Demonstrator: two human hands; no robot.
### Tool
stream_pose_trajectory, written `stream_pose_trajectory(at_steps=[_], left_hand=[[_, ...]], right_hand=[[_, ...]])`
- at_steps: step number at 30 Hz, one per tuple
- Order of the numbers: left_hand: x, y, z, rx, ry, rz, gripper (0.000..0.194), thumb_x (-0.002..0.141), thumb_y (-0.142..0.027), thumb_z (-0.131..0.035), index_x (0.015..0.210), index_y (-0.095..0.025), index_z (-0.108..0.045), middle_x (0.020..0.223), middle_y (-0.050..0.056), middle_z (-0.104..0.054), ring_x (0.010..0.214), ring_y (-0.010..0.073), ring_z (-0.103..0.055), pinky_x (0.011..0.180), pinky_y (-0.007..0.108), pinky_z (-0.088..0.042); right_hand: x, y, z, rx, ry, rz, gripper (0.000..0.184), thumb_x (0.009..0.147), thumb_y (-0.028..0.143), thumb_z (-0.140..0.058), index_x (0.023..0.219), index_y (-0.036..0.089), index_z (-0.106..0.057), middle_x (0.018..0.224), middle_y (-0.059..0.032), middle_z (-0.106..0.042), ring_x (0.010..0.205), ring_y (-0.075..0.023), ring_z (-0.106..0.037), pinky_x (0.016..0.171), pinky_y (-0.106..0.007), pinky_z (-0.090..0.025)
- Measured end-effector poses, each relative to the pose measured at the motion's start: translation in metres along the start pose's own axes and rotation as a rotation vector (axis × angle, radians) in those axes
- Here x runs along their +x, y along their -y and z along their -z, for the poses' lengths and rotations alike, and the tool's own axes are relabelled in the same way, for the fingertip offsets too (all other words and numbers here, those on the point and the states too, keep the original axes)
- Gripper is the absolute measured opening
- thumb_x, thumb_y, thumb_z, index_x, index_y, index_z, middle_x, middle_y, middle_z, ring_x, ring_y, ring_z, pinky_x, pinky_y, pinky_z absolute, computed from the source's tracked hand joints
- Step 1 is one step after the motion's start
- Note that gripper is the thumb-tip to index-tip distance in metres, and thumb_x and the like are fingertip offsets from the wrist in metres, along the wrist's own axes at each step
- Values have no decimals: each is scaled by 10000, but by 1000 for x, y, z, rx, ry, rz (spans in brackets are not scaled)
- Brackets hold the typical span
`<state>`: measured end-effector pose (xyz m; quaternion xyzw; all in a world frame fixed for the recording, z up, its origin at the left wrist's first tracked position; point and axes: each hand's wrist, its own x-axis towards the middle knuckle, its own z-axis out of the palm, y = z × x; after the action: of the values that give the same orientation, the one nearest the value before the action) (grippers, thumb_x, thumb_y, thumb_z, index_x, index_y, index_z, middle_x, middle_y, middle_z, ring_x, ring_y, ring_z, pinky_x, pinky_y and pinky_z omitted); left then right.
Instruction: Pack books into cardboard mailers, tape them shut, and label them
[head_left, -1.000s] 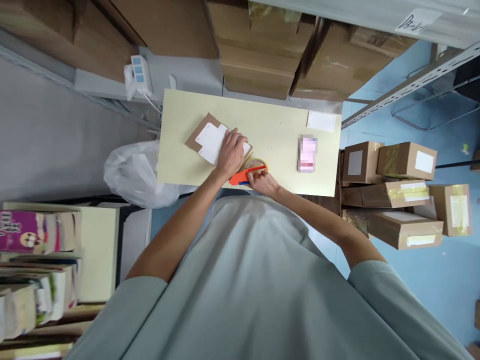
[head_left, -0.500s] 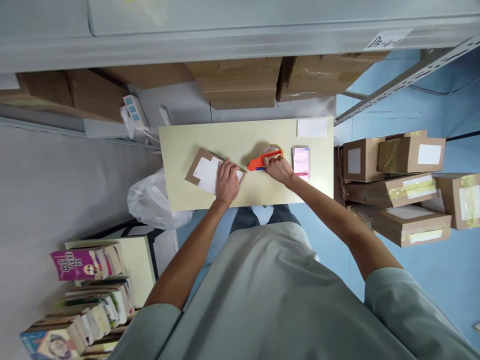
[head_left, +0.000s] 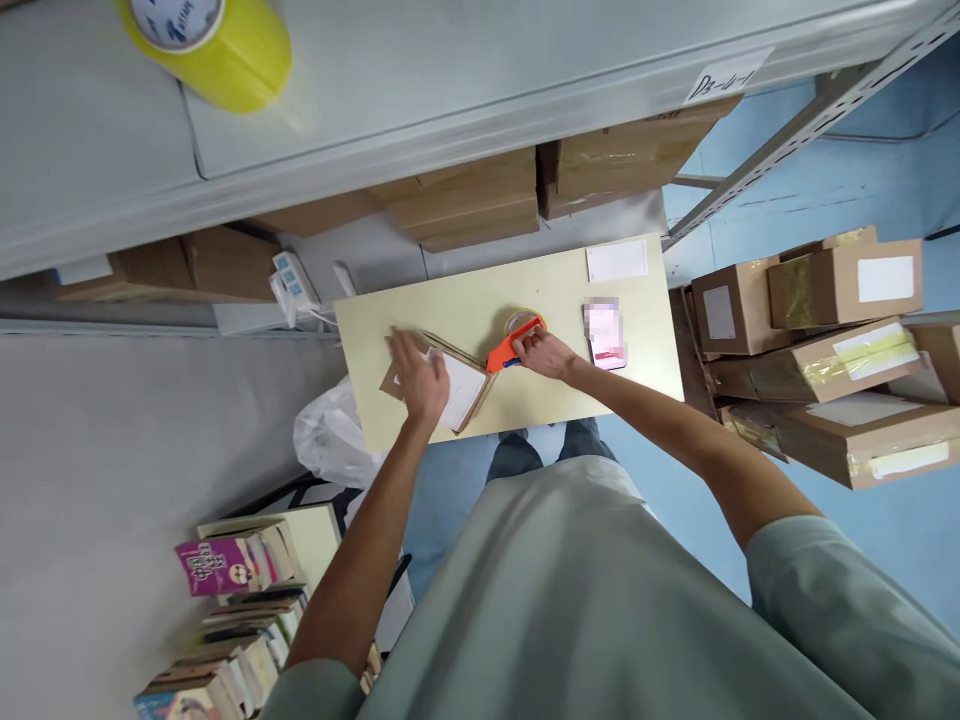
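A flat cardboard parcel [head_left: 477, 402] with a white label [head_left: 463, 388] on its top lies at an angle on the cream table [head_left: 442, 300]. Over its left part is my left hand [head_left: 420, 378], fingers stretched out and smeared by motion; whether it touches the cardboard I cannot tell. My right hand [head_left: 547, 354] is closed around the handle of an orange tape dispenser [head_left: 504, 350], whose tip is at the parcel's right edge. The dispenser's tape roll [head_left: 523, 319] shows behind the handle. To the right of this hand lies a phone [head_left: 606, 335] with its screen lit.
A white sheet [head_left: 616, 261] lies at the table's back right. Above the table runs a grey shelf [head_left: 450, 80] bearing a yellow tape roll [head_left: 251, 50]. Cardboard boxes [head_left: 806, 350] are stacked at right. On the left are a plastic bag [head_left: 330, 430], a power strip [head_left: 294, 283] and books [head_left: 240, 562].
My left hand has shifted left across the parcel and its fingers have lifted and spread. The parcel is turned more. My right hand still grips the tape dispenser. The camera view has tilted.
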<state>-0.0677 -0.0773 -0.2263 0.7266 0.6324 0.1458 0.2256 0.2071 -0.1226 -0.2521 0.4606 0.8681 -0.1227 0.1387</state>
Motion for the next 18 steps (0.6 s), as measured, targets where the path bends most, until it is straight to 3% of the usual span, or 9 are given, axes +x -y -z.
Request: stream_pose_trajectory(at_steps=[2,4,7,11,15,18], left_hand=[[10,11,3,40,-73,153,609,1087,-477,-426,1554,-93,-501,1781,264,-280,1709,426,-13,1378,689,-67],[11,14,3,65,-64,166,573,1092,-479,-407,1503,-115,-571,1786,248,-283,1707,429,11,1365,713,-7],[-4,2,-4,69,20,11,549,1102,-456,-363,1504,-159,-590,1796,197,-289,1716,384,-24,1369,718,-23],[-29,-17,-15,70,159,-146,582,1114,-379,-293,1596,-134,-509,1768,182,-363,1708,322,-159,1394,638,-136],[-38,-17,-20,76,187,-231,588,1121,-359,-267,1620,-141,-488,1757,161,-394,1704,287,-173,1399,599,-157],[-38,-11,-21,78,169,-241,586,1123,-362,-263,1617,-149,-494,1747,156,-416,1704,275,-173,1398,594,-166]], right_hand=[[-2,18,-5,18,-15,32,400,1050,45,-368,1415,-51,-501,1126,-269,-786,1003,-337,-772,1051,-509,-449],[-5,43,-11,61,-21,70,430,1001,-20,-381,1408,-58,-515,1096,-271,-791,987,-326,-781,1042,-511,-469],[-9,86,-18,150,-13,130,435,979,-50,-376,1377,-59,-553,1016,-254,-799,931,-302,-793,1005,-493,-504],[-7,133,-23,212,-23,141,424,992,-50,-347,1312,-33,-624,967,-229,-796,845,-277,-791,865,-432,-544],[2,151,-20,241,-42,98,396,994,-38,-362,1242,13,-666,926,-213,-797,827,-281,-787,840,-438,-558],[3,139,-15,278,-22,55,374,1005,-14,-383,1274,11,-642,938,-227,-805,848,-289,-794,857,-443,-552]])
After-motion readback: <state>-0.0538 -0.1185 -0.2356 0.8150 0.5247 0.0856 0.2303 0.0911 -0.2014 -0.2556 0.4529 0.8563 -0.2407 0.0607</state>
